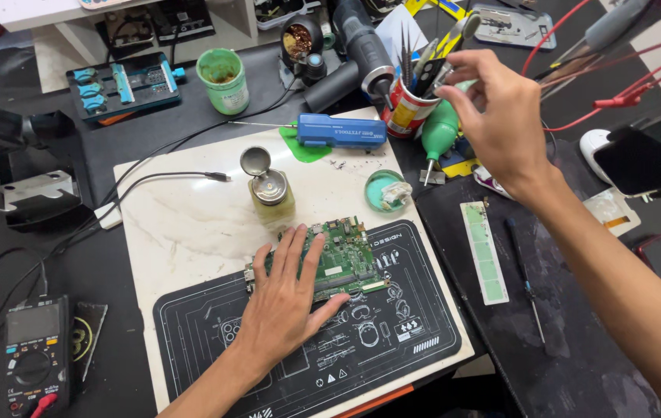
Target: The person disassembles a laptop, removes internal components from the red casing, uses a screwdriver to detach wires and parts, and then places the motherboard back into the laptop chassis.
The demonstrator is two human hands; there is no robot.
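On circuit board [346, 259], left hand [288, 298] flat.

Left of the solvent bottle [271, 195] the white mat [183, 224] lies open; behind it, a cable [183, 176] crosses.

Two hands are in view, a left hand [288, 298] and a right hand [497, 116]. There is one green circuit board [346, 255], one black work mat [392, 340], one multimeter [34, 352] and one blue tool [342, 130]. One green cup [223, 80], one tin of tools [406, 108], one small bottle [271, 197] and one round green dish [387, 190] complete the count.
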